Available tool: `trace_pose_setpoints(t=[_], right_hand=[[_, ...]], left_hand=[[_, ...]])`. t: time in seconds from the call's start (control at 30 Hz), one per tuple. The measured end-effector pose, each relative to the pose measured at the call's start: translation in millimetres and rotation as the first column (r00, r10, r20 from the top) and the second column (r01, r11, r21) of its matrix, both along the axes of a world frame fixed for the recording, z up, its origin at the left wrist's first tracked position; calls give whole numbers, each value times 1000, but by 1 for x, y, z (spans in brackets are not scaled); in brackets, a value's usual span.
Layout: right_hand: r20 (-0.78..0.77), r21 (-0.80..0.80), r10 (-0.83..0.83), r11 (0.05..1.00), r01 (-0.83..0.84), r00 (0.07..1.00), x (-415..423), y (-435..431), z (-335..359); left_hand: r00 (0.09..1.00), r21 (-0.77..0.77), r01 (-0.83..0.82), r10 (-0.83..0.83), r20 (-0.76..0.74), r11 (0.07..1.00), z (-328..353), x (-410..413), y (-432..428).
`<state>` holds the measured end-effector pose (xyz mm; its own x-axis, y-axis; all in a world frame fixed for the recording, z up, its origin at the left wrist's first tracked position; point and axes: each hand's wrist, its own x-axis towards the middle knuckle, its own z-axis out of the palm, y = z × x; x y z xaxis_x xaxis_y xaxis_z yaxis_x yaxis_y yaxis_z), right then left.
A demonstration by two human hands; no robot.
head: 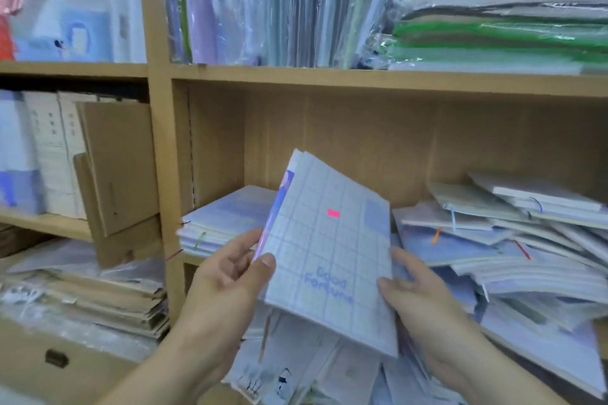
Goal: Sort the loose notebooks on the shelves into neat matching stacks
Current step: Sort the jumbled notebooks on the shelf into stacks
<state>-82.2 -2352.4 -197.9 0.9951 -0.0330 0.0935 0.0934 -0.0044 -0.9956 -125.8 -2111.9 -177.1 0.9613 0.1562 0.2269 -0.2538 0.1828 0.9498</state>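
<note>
I hold a small bundle of notebooks (329,256) up in front of the open middle compartment of the wooden shelf (362,85), tilted with the top edge leaning away from me. The front cover is pale with a blue grid, the words "Good Fortune" and a small pink sticker (333,213). My left hand (230,276) grips the spine side, thumb pressed on the cover and fingers curled behind. My right hand (424,302) holds the opposite edge, thumb on the front and fingers along the side.

Behind the bundle, on the left of the compartment, lies a neat stack (223,223) of similar lilac notebooks. On the right a loose pile (510,240) slumps at all angles, some with coloured ribbons sticking out. The shelf above carries plastic-wrapped folders (279,3), and cardboard sheets (118,168) lean in the compartment to the left.
</note>
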Motion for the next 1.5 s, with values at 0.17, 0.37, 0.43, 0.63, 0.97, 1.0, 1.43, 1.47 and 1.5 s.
trace_pose_setpoints(t=[0.17, 0.37, 0.43, 0.63, 0.97, 1.0, 1.43, 1.47, 1.5], right_hand=[[205, -200, -95, 970, 136, 974, 39, 68, 17], [190, -194, -142, 965, 178, 972, 100, 137, 39], [142, -142, -111, 981, 131, 984, 111, 149, 50], [-39, -407, 263, 877, -256, 964, 119, 148, 32], [267, -802, 316, 597, 28, 911, 99, 110, 42], [280, -837, 337, 544, 56, 899, 91, 93, 51], [479, -877, 177, 133, 461, 860, 19, -160, 54], [457, -889, 172, 130, 440, 873, 17, -166, 48], [464, -885, 181, 126, 448, 867, 19, -172, 41]], left_hand=[[979, -3, -198, 197, -47, 980, 12, 37, 52], [942, 259, -302, 330, -68, 917, 31, 97, 118], [931, 374, -324, 362, -36, 869, 41, 113, 134], [829, 756, -483, 510, 232, 441, 9, 115, 159], [835, 738, -500, 25, 550, 454, -10, 87, 62], [853, 736, -449, -2, 522, 507, -12, 86, 48], [973, 967, -29, -214, 86, 254, -60, 149, -111], [972, 977, -25, -225, 74, 211, -62, 152, -111], [966, 984, -69, -234, 107, 166, -65, 154, -109]])
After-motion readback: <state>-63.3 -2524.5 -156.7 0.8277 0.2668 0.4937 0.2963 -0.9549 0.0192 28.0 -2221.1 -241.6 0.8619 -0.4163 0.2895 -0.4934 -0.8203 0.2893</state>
